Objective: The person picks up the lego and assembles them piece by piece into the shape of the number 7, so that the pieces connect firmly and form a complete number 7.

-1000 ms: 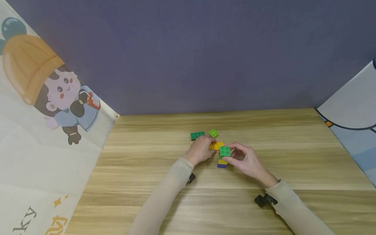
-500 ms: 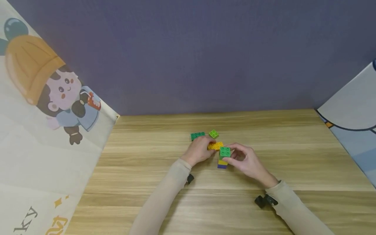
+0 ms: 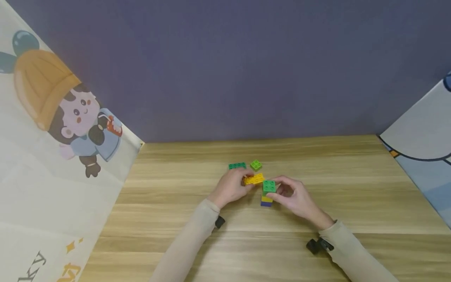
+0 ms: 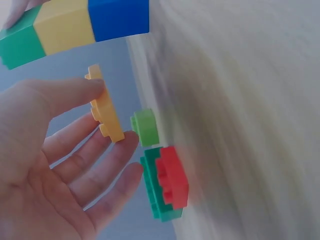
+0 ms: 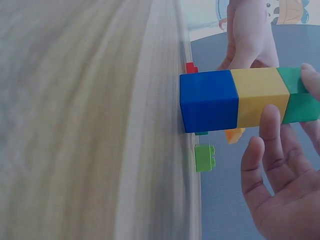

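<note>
My left hand pinches a flat orange-yellow building brick between thumb and fingers, and the left wrist view shows it raised above the table. Just to the right stands an upright stack: a green block on top, a yellow block in the middle and a blue block at the bottom. With thumb and fingers, my right hand grips the green block at the top of the stack. A fingertip of that hand lies by the yellow block in the right wrist view.
Behind the left hand lie a dark green brick and a small lime green brick. A red brick beside the dark green one is hidden from the head view. A dark panel rises at the wooden table's back edge.
My left hand has drawn back a little to the left with the orange-yellow brick, away from the stack. The right hand keeps its grip on the green block. The head view has tilted slightly.
</note>
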Motion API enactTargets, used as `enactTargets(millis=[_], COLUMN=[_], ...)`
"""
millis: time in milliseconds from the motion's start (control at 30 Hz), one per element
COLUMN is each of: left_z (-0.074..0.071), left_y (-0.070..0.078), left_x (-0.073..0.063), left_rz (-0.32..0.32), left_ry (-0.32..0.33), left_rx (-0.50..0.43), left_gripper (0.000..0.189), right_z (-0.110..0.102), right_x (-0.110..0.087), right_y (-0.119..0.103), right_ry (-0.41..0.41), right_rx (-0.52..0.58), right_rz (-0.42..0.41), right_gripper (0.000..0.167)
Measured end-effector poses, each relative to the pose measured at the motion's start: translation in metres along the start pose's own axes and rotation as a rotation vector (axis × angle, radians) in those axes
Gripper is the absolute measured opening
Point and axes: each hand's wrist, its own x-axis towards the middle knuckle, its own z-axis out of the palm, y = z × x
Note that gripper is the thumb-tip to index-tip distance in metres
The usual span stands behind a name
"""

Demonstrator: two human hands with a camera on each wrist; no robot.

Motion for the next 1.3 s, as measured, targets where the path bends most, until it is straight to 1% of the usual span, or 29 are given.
enactTargets(millis=[200,367,500,733,933,1200,1300], left_z=[-0.011,-0.022,-0.027,-0.035,-0.04,-0.044,-0.045], left_y=[0.0,0.002,0.004,0.009,0.014,0.023,0.025], left_x=[-0.013,-0.02,-0.026,-0.037,-0.044,-0.05,-0.05], left_rz=[-0.01,0.011,0.021,0.02,0.044,0.11,0.133], left_ry=[0.024,0.044,0.05,0.056,0.08,0.102,0.126], left_rx=[-0.049,-0.061,-0.076,-0.103,-0.127,-0.105,-0.091], left_gripper=[0.039,0.039,0.04,0.04,0.038,0.036,0.036], right_z=[0.0,-0.001,-0.001,0.0,0.0,-0.001,-0.001], right_x=[0.001,0.003,0.003,0.003,0.004,0.002,0.002], right_y=[0.001,0.0,0.0,0.0,-0.001,0.0,0.001], right_ry=[0.002,0.001,-0.004,-0.011,-0.022,-0.017,-0.016], right_rx=[-0.008,0.008,0.015,0.012,0.021,0.014,0.011], right_rz=[-0.006,-0.008,-0.01,0.011,0.02,0.017,0.012], right_gripper=[0.032,0.033,0.033,0.032,0.032,0.032,0.033])
